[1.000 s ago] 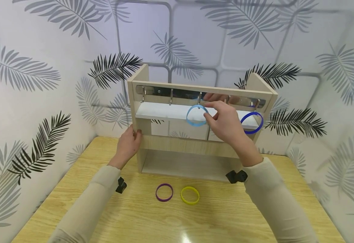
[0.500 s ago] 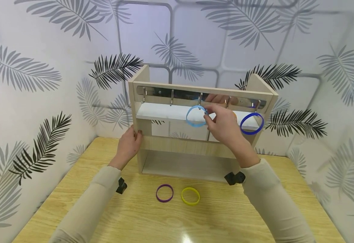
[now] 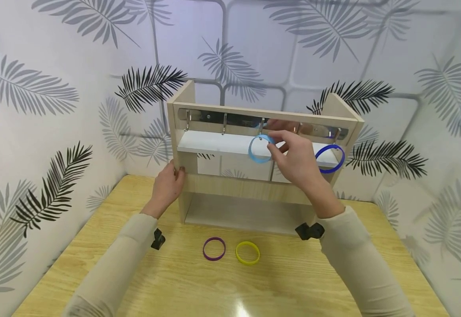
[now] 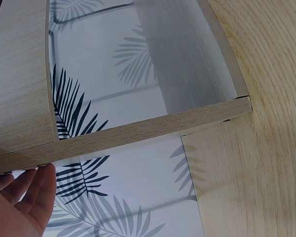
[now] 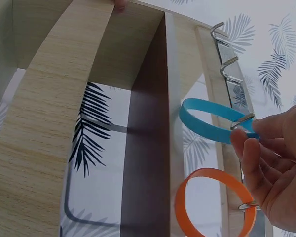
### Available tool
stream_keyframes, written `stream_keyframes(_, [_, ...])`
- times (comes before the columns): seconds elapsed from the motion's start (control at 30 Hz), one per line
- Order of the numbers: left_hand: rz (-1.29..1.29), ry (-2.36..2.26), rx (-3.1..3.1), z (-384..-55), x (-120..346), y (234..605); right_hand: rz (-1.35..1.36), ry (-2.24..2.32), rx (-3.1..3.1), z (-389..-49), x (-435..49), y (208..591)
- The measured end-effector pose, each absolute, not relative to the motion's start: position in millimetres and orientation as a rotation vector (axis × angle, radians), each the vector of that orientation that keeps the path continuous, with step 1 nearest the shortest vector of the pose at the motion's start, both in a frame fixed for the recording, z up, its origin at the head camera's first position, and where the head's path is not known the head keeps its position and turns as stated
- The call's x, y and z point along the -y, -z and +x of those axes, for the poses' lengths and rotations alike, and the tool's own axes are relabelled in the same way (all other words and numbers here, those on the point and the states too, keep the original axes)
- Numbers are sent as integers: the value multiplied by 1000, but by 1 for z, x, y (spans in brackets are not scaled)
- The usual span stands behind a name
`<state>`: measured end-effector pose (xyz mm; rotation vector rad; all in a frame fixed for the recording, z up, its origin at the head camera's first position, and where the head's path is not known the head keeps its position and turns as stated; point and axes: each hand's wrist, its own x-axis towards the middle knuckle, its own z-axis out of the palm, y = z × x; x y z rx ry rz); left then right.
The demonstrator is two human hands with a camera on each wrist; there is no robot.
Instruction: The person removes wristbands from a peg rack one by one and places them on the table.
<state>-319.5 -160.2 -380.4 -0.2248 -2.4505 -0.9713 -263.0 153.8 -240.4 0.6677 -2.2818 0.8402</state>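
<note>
In the head view my right hand (image 3: 299, 158) pinches a light blue wristband (image 3: 253, 154) between thumb and fingers at the middle hook (image 3: 262, 124). The right wrist view shows this wristband (image 5: 202, 129) with the hook tip (image 5: 243, 120) crossing it by my fingertips; whether it hangs on the hook I cannot tell. An orange wristband (image 5: 180, 207) hangs from the neighbouring hook, hidden behind my hand in the head view. A dark blue wristband (image 3: 342, 159) hangs at the far right hook. My left hand (image 3: 168, 187) grips the left side panel (image 3: 176, 145) of the wooden shelf.
A purple wristband (image 3: 214, 259) and a yellow wristband (image 3: 247, 263) lie on the wooden table (image 3: 199, 290) in front of the shelf. Two hooks (image 3: 225, 123) on the left of the metal rail carry no band. Leaf-patterned wall (image 3: 250, 53) stands behind.
My right hand and the light blue wristband have shifted slightly right relative to the middle hook. The left hand stays on the panel. The head view has tilted a little.
</note>
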Motion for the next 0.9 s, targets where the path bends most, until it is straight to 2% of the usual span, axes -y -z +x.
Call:
stream_keyframes(0.53, [-213,965,2459,-319,159,380,759,-822,2262,-245,-150,242])
stream_keyframes(0.9, [-208,976,2468,-320,160,379,782,-791,2287,-239,-161,259])
